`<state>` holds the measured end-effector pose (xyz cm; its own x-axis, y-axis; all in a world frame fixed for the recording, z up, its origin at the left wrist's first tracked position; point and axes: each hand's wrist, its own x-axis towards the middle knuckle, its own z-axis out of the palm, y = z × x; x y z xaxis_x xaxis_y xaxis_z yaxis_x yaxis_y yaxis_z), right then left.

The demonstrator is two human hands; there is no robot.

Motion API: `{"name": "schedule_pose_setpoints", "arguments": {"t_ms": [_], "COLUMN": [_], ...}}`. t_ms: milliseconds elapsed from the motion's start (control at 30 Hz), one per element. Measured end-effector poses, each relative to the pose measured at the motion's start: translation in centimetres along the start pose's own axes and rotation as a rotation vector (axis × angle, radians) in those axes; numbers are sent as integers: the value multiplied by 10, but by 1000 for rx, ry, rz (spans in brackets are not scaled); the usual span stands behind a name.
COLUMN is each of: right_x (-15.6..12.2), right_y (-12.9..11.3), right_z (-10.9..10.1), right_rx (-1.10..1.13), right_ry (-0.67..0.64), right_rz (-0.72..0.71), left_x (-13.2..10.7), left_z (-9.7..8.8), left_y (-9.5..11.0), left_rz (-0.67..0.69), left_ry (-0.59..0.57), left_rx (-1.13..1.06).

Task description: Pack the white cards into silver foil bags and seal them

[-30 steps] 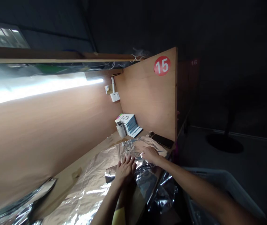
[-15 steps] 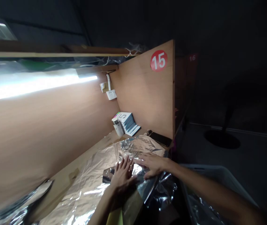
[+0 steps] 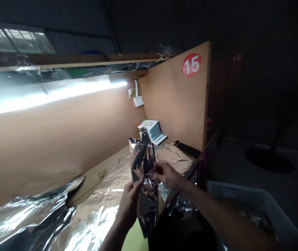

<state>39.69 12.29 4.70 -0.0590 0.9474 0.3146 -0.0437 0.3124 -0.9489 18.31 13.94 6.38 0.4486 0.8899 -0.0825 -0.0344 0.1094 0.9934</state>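
Observation:
Between my two hands a long, narrow, dark shiny foil packet (image 3: 143, 157) is held up, tilted slightly, over the table's near edge. My left hand (image 3: 130, 200) grips its left edge, with the thumb on the front face. On the opposite edge my right hand (image 3: 168, 176) pinches the packet with thumb and fingers. A small black tab (image 3: 145, 137) sticks up at the packet's top; whether it belongs to the packet I cannot tell. Beneath them a crinkled silver foil sheet (image 3: 109, 186) covers much of the tabletop.
A pile of shiny foil bags (image 3: 31, 216) lies at left. Toward the back corner stand a bottle (image 3: 141, 129) and a stack of booklets (image 3: 153, 129). A black phone (image 3: 189, 150) lies beside the partition (image 3: 176, 101). At lower right sits a plastic crate (image 3: 264, 198).
Both hands were lying spread on the dark foil on the table. Now they have closed on the packet and raised it upright. The view has swung left.

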Motion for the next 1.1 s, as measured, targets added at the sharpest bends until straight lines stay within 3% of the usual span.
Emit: {"name": "schedule_pose_setpoints", "arguments": {"t_ms": [100,233,333,533,667,767,833,933,1033,1100], "right_x": [-5,-11,-14,-19,-12,-2,3,-3,-20,-33], "right_y": [-5,-4,3,9,4,4,10,26,39,39], "right_z": [29,45,61,97,107,118,131,155,168,166], "right_rx": [55,185,309,481,360,248,247,393,319,173], "right_ry": [-164,-385,-465,-473,-445,-364,-293,-195,-311,-414], "right_rz": [47,162,244,220,35,-46,-2,194,319,294], "left_x": [-30,-58,-79,-113,-127,-137,-144,-151,-158,-167], "left_z": [-10,-35,-50,-75,-95,-94,-84,-66,-65,-78], "left_y": [2,-1,-5,-6,-5,-17,-31,-54,-64,-61], "left_rz": [17,54,101,177,102,39,34,84,132,128], "left_ry": [4,19,45,213,279,240,246,411,569,574], "left_rx": [-198,-91,21,129,-125,-239,-138,-61,-139,-152]}}
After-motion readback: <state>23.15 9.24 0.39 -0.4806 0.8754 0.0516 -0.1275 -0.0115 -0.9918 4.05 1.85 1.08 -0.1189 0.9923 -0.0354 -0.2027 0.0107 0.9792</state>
